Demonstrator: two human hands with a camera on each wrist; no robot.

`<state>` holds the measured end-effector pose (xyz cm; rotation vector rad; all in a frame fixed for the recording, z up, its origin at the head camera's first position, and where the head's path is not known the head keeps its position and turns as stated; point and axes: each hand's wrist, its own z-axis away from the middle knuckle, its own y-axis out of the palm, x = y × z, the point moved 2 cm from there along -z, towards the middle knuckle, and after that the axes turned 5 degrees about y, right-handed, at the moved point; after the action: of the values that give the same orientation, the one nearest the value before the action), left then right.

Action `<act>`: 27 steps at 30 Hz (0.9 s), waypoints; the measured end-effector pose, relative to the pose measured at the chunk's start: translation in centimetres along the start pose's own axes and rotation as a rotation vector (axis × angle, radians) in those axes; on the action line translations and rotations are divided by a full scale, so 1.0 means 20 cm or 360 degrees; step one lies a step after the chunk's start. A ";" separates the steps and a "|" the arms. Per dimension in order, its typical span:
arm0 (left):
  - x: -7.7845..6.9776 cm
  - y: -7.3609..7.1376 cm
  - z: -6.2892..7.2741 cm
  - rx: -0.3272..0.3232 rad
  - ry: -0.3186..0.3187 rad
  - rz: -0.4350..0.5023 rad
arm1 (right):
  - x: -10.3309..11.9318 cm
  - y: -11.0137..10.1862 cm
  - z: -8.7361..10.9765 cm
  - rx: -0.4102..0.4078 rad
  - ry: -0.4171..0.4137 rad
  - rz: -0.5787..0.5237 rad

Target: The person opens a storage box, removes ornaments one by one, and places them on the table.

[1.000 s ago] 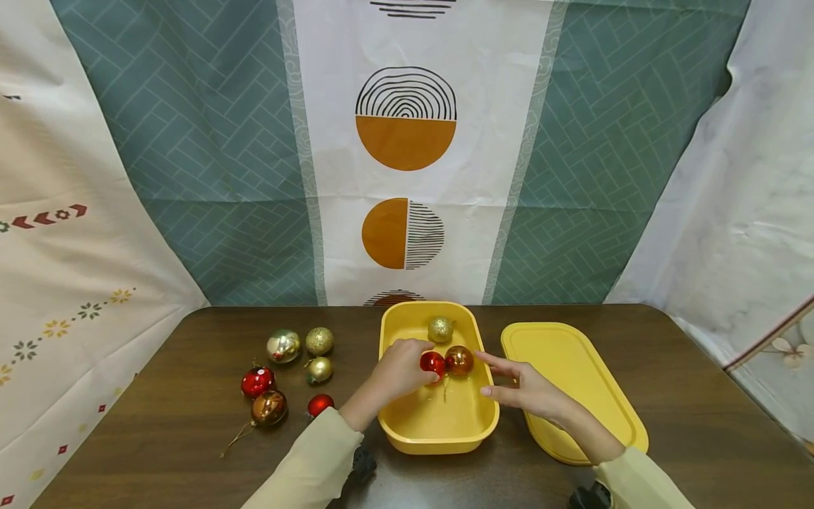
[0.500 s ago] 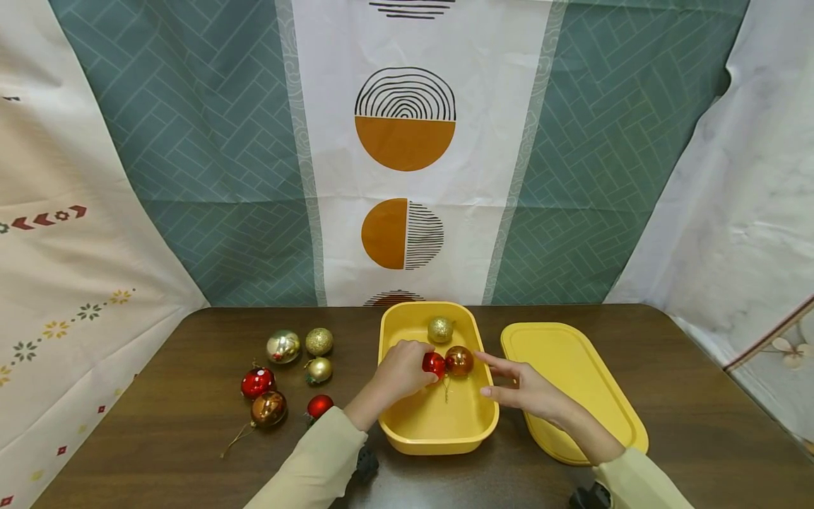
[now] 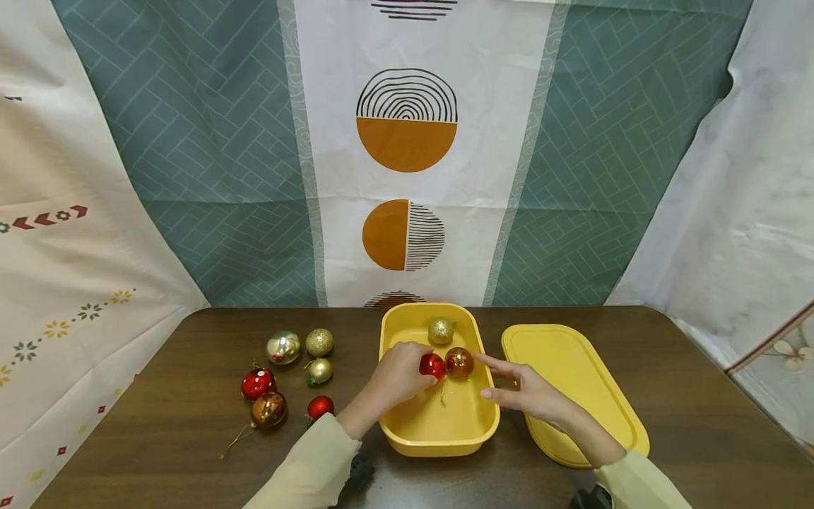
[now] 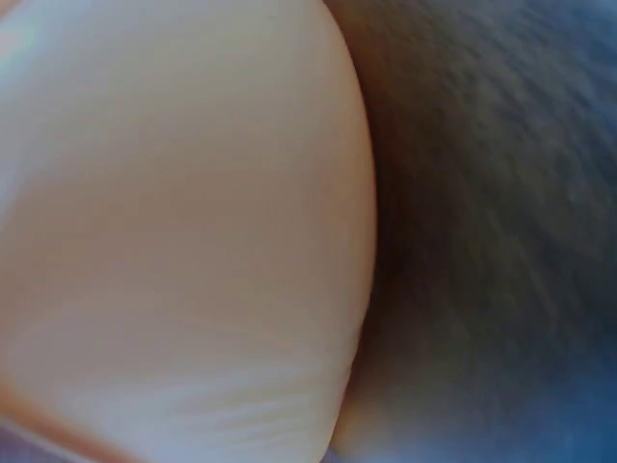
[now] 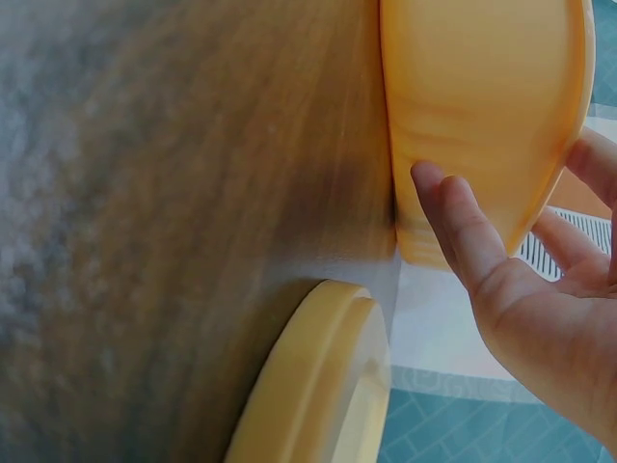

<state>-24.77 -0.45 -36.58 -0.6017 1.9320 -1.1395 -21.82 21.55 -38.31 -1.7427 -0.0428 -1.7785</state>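
In the head view, my left hand (image 3: 402, 369) reaches into a yellow plastic box (image 3: 439, 447) and holds a shiny red Christmas ball (image 3: 432, 366) between fingers and thumb. Right beside it in the box lies a copper ball (image 3: 459, 362), and a glittery gold ball (image 3: 441, 331) sits near the far end. My right hand (image 3: 529, 388) is at the box's right rim, fingers extended and holding nothing. The right wrist view shows this hand (image 5: 540, 289) against the outside of the box (image 5: 482, 96). Only blurred skin and a dark surface fill the left wrist view.
Left of the box, several loose balls lie on the dark wooden table (image 3: 191, 438), among them a red one (image 3: 257, 382), a copper one (image 3: 269, 408) and a shiny gold one (image 3: 282, 347). The yellow lid (image 3: 572, 382) lies to the right, partly under my right forearm.
The red ball shifts only very slightly in my left hand, and its hanging string swings a little. My right hand stays at the rim.
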 end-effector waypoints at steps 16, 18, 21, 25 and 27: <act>0.03 -0.16 0.14 -0.0181 0.0038 0.0101 | 0.00 0.00 0.00 -0.0001 0.0020 -0.0010; 0.03 -0.18 0.16 -0.0195 0.0027 0.0116 | 0.00 0.00 0.00 0.0005 0.0023 -0.0025; 0.05 -0.22 0.20 -0.0230 -0.0015 0.0140 | 0.00 0.01 0.00 0.0017 0.0014 -0.0037; 0.07 -0.28 0.24 -0.0311 -0.0060 0.0155 | 0.00 0.00 0.01 0.0021 -0.0008 -0.0017; 0.09 -0.30 0.27 -0.0345 -0.0087 0.0170 | 0.01 0.00 0.01 0.0018 -0.0007 -0.0008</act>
<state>-21.32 -7.35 -33.56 -0.6293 2.0298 -0.8452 -21.69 21.51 -38.22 -1.7400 -0.0593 -1.7745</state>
